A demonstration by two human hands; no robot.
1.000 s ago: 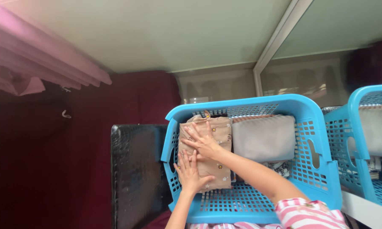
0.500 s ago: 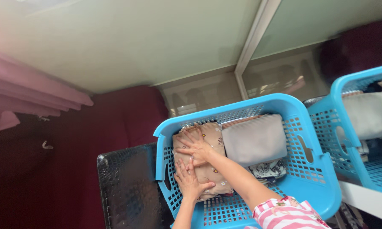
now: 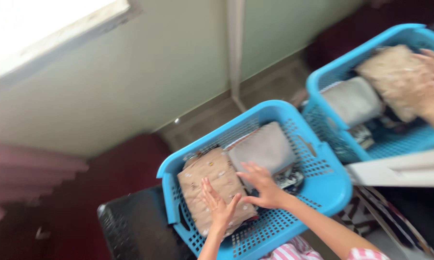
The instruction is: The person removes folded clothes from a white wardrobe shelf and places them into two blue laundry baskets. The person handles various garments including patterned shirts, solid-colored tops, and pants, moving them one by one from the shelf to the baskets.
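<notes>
**Both hands flat on folded cloth in a blue basket**

A blue plastic basket (image 3: 323,185) with a perforated floor and walls sits tilted in the view, atop a dark, glossy black surface (image 3: 130,231). Inside it, at the left, lies a folded beige cloth (image 3: 212,180) with small pale flower prints; just beside it, to the right, lies a folded grey cloth (image 3: 265,147), and the two bundles touch along their edges. A dark patterned fabric (image 3: 291,178) peeks out under the grey one.

The left hand (image 3: 219,207) comes up from the bottom edge, forearm nearly upright, palm down on the lower end of the beige cloth. Its fingers are spread and extended, pressing flat rather than pinching anything. The right hand (image 3: 261,185) reaches in from the lower right, its forearm slanting across the basket's near wall, a pink-and-white striped sleeve (image 3: 366,253) showing at the bottom. Its fingers are also splayed open, the palm resting where the beige and grey cloths meet; neither hand grasps the fabric.

To the upper right, what looks like a mirror shows a second blue basket (image 3: 318,84), with a grey bundle, a beige bundle and a hand (image 3: 431,79) laid on it. The picture is blurred by motion, so fine detail is hard to tell. A pale green wall (image 3: 169,62) and dark red fabric (image 3: 130,159) fill the background.
</notes>
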